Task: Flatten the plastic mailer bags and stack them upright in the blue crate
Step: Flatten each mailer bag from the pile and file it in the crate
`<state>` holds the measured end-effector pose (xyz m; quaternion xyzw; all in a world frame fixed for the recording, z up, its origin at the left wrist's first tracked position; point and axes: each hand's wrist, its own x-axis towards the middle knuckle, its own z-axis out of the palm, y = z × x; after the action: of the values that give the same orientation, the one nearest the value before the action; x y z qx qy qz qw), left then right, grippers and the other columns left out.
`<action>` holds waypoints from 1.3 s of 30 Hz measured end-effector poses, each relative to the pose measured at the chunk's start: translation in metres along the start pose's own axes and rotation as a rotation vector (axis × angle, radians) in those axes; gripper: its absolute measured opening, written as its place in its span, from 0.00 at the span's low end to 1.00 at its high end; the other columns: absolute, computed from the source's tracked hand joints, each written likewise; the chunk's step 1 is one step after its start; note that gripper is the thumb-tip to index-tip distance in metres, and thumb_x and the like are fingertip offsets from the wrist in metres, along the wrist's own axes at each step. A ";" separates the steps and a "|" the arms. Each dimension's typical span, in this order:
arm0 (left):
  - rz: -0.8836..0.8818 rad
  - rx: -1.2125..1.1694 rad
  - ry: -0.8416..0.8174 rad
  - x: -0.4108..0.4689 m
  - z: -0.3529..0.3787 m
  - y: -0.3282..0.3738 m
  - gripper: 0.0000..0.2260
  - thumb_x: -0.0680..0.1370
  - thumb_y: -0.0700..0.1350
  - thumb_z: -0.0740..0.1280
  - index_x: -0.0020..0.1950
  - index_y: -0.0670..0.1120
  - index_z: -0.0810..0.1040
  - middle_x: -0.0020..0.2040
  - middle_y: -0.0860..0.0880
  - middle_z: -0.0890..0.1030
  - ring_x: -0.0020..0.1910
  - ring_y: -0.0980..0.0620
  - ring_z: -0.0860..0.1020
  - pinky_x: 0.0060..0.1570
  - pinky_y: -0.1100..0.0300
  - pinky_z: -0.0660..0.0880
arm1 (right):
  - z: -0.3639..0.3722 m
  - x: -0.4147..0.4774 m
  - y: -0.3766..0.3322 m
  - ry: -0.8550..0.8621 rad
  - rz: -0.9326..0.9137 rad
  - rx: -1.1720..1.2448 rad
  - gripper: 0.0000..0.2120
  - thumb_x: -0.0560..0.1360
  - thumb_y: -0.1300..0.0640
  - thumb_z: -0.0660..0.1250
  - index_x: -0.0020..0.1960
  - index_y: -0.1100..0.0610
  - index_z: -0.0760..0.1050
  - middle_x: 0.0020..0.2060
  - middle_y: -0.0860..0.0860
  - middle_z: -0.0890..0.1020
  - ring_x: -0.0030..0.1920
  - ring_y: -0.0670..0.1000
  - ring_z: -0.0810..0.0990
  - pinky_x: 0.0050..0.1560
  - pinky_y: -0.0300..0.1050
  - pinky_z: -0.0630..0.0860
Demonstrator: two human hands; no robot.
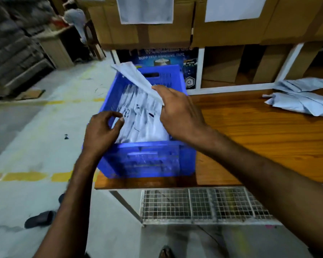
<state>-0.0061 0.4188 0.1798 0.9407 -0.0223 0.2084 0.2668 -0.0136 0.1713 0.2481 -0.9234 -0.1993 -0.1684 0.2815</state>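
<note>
Now the right hand (177,112) grips a mailer bag (131,73) slanting up over the blue crate (149,157); left hand (101,129) curls beside the stacked bags (144,123), grip unclear

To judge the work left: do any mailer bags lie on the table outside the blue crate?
Yes, crumpled mailer bags lie on the wooden table, apart from the blue crate.

The blue crate (147,161) fills the bench's (250,136) left end, packed almost wall to wall with upright mailer bags (144,123). A raised bag (132,75) slants over its far left corner. Rightward, bare wood runs to the loose bags (302,97) near the far right corner. Cardboard boxes (222,30) wall the far edge.
</note>
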 end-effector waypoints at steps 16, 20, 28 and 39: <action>0.347 0.203 -0.399 0.064 0.010 -0.051 0.14 0.82 0.54 0.68 0.65 0.52 0.81 0.60 0.52 0.85 0.59 0.48 0.83 0.57 0.50 0.77 | 0.117 0.047 0.038 -0.557 0.827 -0.051 0.28 0.83 0.53 0.60 0.79 0.63 0.56 0.74 0.64 0.68 0.74 0.62 0.68 0.69 0.52 0.68; 0.388 0.224 -0.386 0.064 0.013 -0.054 0.14 0.81 0.54 0.68 0.65 0.51 0.81 0.58 0.54 0.85 0.56 0.48 0.84 0.55 0.50 0.77 | 0.129 0.052 0.049 -0.672 0.937 0.588 0.43 0.80 0.30 0.50 0.83 0.53 0.37 0.81 0.46 0.42 0.81 0.49 0.42 0.79 0.49 0.43; 0.401 0.258 -0.367 0.062 0.013 -0.053 0.13 0.80 0.53 0.70 0.63 0.52 0.81 0.53 0.54 0.86 0.52 0.48 0.85 0.51 0.51 0.77 | 0.181 0.063 0.077 -0.644 1.114 0.797 0.47 0.62 0.27 0.60 0.77 0.48 0.66 0.75 0.55 0.70 0.74 0.57 0.70 0.76 0.58 0.62; 0.368 0.265 -0.391 0.062 0.012 -0.051 0.17 0.79 0.57 0.62 0.61 0.50 0.82 0.52 0.52 0.87 0.49 0.46 0.85 0.50 0.50 0.77 | 0.117 0.052 0.062 -1.119 0.338 -0.401 0.64 0.71 0.67 0.75 0.75 0.55 0.20 0.79 0.69 0.52 0.69 0.64 0.74 0.56 0.50 0.77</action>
<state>0.0629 0.4612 0.1704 0.9697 -0.2162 0.0694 0.0899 0.0832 0.2070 0.1501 -0.9255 -0.1319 0.3544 -0.0222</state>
